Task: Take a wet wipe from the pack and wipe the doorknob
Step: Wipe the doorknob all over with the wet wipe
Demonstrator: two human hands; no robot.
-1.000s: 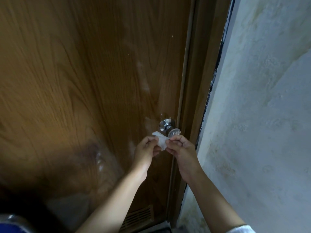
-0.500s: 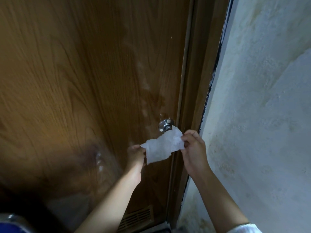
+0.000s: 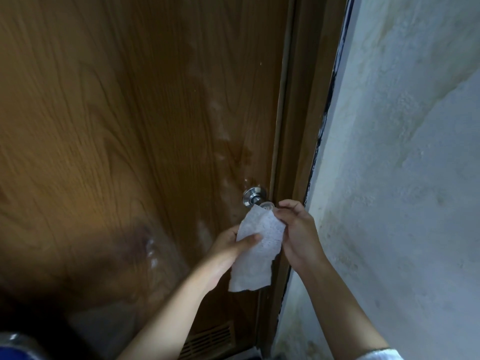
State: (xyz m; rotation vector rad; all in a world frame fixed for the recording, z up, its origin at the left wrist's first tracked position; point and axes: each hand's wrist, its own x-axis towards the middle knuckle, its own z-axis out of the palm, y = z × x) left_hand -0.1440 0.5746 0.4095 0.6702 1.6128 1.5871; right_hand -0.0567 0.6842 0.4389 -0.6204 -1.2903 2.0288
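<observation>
A shiny metal doorknob (image 3: 254, 196) sticks out of the brown wooden door (image 3: 130, 126) near its right edge. Just below it hangs an unfolded white wet wipe (image 3: 255, 255), its top corner touching the knob's front. My left hand (image 3: 231, 245) pinches the wipe's left side with the thumb on its face. My right hand (image 3: 296, 229) grips the wipe's upper right edge, fingers curled right beside the knob. The wipe pack is not in view.
A brown door frame (image 3: 293, 152) runs beside the knob, and a rough white wall (image 3: 402, 178) fills the right. A vent grille (image 3: 207, 341) sits at the door's bottom. A blue and grey object (image 3: 13, 346) shows at the lower left corner.
The wipe went from a small folded wad between both hands to an opened sheet; it now hangs lengthwise under the knob, with my hands closer together again.
</observation>
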